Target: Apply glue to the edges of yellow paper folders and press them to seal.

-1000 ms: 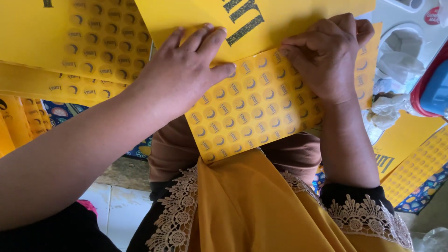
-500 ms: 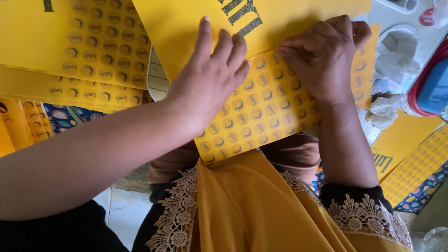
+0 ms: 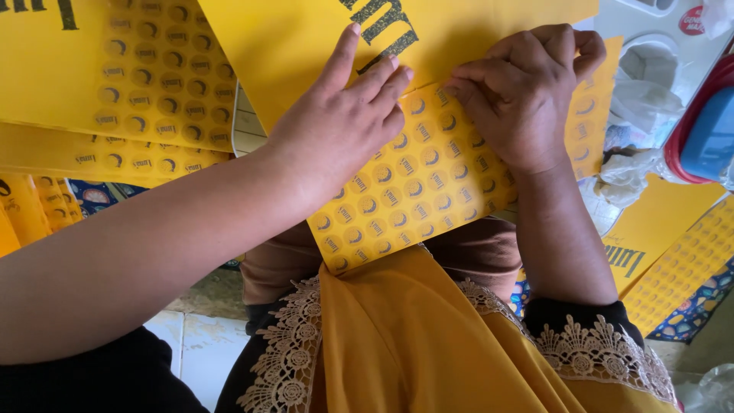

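The left hand [image 3: 344, 126] lies flat, fingers spread wide, across the upper part of a yellow sticker sheet [image 3: 413, 183] that is printed with rows of small round labels. It grips nothing; the palm presses the sheet down, most likely so that it does not slide or curl while the other hand works on it. The fingertips reach over the upper edge of the sheet onto a plain yellow card [image 3: 306, 46] with large dark lettering, which lies just above.

The right hand [image 3: 520, 92] is curled tight at the top edge of the same sheet, with the fingertips bunched together on one of the round labels. It looks like a picking or peeling hold, but I cannot tell whether a label is already between the fingers, because they hide that spot.

The sheet rests tilted on the person's lap, over brown cloth and a yellow garment with lace trim [image 3: 397, 344], near the body where both hands reach it easily. To the left, more yellow sheets [image 3: 145, 84] of the same kind lie stacked and overlapping. To the right are crumpled white plastic [image 3: 642, 84], a red and blue container [image 3: 707, 130] and another yellow printed sheet [image 3: 673, 252].
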